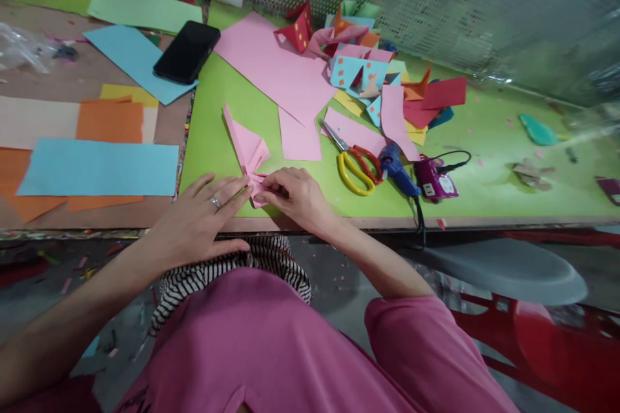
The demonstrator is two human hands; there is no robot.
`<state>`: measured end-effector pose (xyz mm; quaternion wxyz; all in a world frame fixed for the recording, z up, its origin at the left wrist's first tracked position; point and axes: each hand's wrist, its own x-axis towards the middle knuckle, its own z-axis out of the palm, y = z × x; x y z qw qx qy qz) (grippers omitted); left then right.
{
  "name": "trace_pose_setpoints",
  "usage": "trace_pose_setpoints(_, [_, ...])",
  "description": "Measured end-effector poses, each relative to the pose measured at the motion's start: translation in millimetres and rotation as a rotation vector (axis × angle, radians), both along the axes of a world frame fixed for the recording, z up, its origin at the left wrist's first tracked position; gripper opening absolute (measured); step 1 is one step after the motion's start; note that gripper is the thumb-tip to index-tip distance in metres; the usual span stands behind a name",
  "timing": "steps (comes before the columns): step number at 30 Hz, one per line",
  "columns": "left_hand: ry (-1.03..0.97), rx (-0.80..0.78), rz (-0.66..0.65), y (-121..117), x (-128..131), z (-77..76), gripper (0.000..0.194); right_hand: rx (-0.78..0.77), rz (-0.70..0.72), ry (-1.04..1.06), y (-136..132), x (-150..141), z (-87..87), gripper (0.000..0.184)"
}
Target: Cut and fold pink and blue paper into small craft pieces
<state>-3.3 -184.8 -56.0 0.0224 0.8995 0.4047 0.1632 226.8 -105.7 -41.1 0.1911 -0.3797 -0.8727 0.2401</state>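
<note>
And there it was, the folded pink paper (250, 147), down at the front of the green worktop (206, 135), one long point reaching away from the person and its bunched lower end tucked among the fingers! The right grip (296, 192) was pinching that lower end between thumb and fingers, while the left grip (213, 201) lay nearly flat, its fingers stretched out and their tips resting on the paper's left side. Delicate stuff, this: the creases met at one crowded spot, so too hard a pinch looked likely to crush them, and a tug from the right against those left fingertips could have torn the sheet or twisted the folds out of line. Were the left side to lift away, the pleats might well have sprung open. The near edge was a worry too, so close that a slip over it could have dropped the piece to the littered floor (334, 264). Out to the right lay the scissors (357, 171), and right by their handles the blue glue gun (398, 169); a careless sweep of the forearm might have snagged its black cord (420, 221), and if the nozzle was hot, which nobody could tell from here, a burn was the danger
</note>
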Motion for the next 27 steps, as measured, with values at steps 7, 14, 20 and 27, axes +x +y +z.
trace_pose_setpoints(7, [0.049, 0.052, 0.008, 0.0, 1.8, -1.8, 0.080, 0.098, 0.051, 0.110, -3.0, 23.2, 4.4, 0.025])
trace_pose_setpoints(14, [0.055, 0.073, -0.032, -0.3, -0.4, -3.6, 0.070, 0.280, 0.100, 0.107, -10.9, 42.4, -3.3, 0.018])
trace_pose_setpoints(20, [0.053, 0.104, -0.041, -1.3, 0.2, -6.4, 0.072, 0.472, 0.178, -0.019, -15.1, 42.4, -7.3, 0.023])
trace_pose_setpoints(27, [0.080, 0.092, -0.044, -1.3, 1.5, -1.8, 0.073, 0.366, 0.122, -0.092, -27.1, 56.4, -5.1, 0.033])
